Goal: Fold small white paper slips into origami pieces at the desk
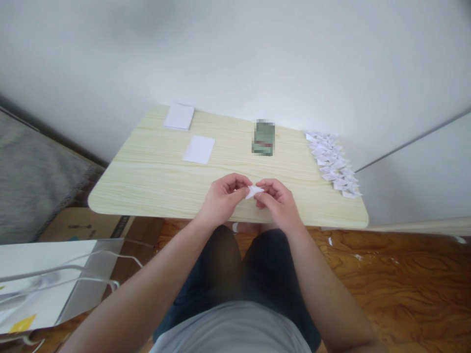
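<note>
Nearest the camera, a grey shirt [235, 328] and dark shorts [272, 260] fill the bottom middle, below the near edge of the table [147, 181]. A small folded white paper [253, 191] is held up just over the table's near edge, around its middle. The left hand [222, 198] grasps the paper's left side between thumb and fingers; the right hand [280, 202] pinches its right side the same way, both with fingers curled.

On the table's left half lies a single white sheet [199, 149], and at its far left corner sits a stack of white paper [179, 116]. Close to the table's far edge, right of its middle, is a green object [264, 138], too pixelated to identify. Pointed folded white pieces [331, 159] are crowded in a band along the table's right end.

A pale wall [235, 59] rises behind the table. Left of and below it are grey fabric [33, 171], a cardboard box [86, 223] and white cords [81, 267]. Beneath its right end, white scraps [358, 257] dot the wood-patterned floor [412, 294].
</note>
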Demonstrator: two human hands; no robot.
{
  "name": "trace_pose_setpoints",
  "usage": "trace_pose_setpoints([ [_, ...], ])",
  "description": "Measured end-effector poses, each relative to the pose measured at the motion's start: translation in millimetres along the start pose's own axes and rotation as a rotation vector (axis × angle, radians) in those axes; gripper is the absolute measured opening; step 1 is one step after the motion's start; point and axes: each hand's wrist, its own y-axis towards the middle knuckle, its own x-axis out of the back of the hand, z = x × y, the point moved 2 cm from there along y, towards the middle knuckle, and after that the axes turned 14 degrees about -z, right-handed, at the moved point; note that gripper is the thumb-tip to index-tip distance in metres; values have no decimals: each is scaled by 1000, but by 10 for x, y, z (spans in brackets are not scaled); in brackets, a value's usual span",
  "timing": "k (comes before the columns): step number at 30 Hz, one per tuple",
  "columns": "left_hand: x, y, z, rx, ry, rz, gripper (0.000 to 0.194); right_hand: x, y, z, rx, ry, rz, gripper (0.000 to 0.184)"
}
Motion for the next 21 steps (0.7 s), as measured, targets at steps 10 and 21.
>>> trace_pose_setpoints([
  [10, 10, 47, 87, 65, -100, -134, 13, 48, -74, 92, 15, 320, -260, 15],
  [21, -32, 24, 133, -65, 9, -118, 20, -25, -169, 307, -178, 687, -79, 19],
])
